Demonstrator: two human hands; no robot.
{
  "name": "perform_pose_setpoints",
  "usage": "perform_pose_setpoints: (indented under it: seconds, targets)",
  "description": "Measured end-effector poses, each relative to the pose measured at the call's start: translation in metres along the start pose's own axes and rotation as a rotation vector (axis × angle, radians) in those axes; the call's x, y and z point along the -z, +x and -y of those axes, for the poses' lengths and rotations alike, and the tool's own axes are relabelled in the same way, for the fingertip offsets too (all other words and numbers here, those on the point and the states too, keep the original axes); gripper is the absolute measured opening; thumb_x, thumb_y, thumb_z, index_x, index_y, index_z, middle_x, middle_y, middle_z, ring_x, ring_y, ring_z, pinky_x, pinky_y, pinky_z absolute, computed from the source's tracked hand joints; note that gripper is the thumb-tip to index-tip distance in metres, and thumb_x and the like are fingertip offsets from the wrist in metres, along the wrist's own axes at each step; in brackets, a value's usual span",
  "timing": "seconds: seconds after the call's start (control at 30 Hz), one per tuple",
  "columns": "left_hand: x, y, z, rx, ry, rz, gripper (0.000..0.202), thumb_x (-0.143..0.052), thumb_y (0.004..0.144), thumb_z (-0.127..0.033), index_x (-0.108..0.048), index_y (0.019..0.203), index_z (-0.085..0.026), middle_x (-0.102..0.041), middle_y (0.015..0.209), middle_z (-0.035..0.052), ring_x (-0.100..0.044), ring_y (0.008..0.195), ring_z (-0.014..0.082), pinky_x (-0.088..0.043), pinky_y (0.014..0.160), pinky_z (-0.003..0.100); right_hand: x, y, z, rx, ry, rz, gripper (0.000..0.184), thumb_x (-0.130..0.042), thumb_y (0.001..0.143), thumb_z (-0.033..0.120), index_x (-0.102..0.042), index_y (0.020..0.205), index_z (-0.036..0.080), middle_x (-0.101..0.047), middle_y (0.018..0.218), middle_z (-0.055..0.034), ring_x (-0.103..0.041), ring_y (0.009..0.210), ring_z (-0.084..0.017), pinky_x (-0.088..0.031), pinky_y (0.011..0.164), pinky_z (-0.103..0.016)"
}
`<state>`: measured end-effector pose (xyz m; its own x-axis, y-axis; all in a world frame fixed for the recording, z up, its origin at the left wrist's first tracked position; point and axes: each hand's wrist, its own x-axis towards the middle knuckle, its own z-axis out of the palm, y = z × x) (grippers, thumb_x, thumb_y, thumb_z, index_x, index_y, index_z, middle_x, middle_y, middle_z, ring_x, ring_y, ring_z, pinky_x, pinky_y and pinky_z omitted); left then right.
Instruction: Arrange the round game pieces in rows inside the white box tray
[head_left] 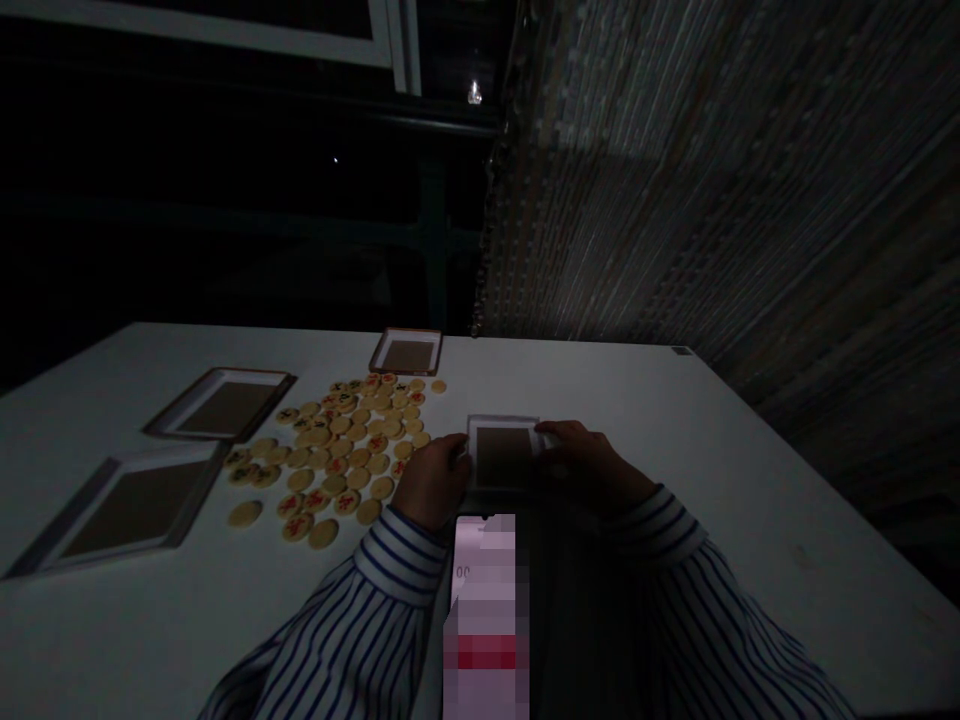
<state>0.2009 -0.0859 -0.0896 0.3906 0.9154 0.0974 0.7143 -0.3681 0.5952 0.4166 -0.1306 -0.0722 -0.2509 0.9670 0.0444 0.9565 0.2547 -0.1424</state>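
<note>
A small shallow box tray point(502, 458) with white walls and a brown bottom lies in front of me. My left hand point(433, 482) grips its left side, fingers curled in at the wall. At the right wall, my right hand point(592, 462) holds the same box between thumb and fingers. Just left of my left hand spreads a loose heap of round wooden Chinese chess pieces point(341, 455), several with red or dark characters and others plain side up. Below the box, a lit phone point(480, 610) shows a pale, partly pixelated screen.
Behind the pieces stands an open box part point(409, 355) with a brown rim. Two more shallow box parts, one brown-edged point(232, 405) and one white-walled point(135, 505), lie left on the white table point(675, 600). A string curtain point(675, 180) hangs at the right. The room is dark.
</note>
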Motion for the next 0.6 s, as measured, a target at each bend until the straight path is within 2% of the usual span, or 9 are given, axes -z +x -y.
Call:
perform_pose_setpoints:
  seconds: [0.43,0.6]
  targets:
    - [-0.0019,0.0010,0.0033,-0.001,-0.021,-0.020,0.031,-0.042,0.077,-0.024,-0.058,0.103,-0.018,-0.065,0.097,0.0064,-0.059,0.087,0.0177,-0.043,0.075,0.028,0.0026,-0.0005,0.0026,0.012,0.001,0.023,0.018,-0.066,0.064,0.028,-0.068,0.082,0.030,-0.048,0.120,-0.0066,-0.040,0.107,-0.029,-0.037,0.078,-0.050]
    - [-0.0020,0.0010,0.0033,-0.014,-0.017,-0.030,0.031,-0.042,0.077,-0.023,-0.058,0.104,-0.018,-0.065,0.097,0.0061,-0.059,0.088,0.0177,-0.043,0.077,0.028,0.0032,-0.0008,0.0046,-0.014,0.001,0.014,0.012,-0.065,0.065,0.030,-0.068,0.077,0.030,-0.049,0.119,-0.0063,-0.041,0.107,-0.030,-0.036,0.078,-0.052]
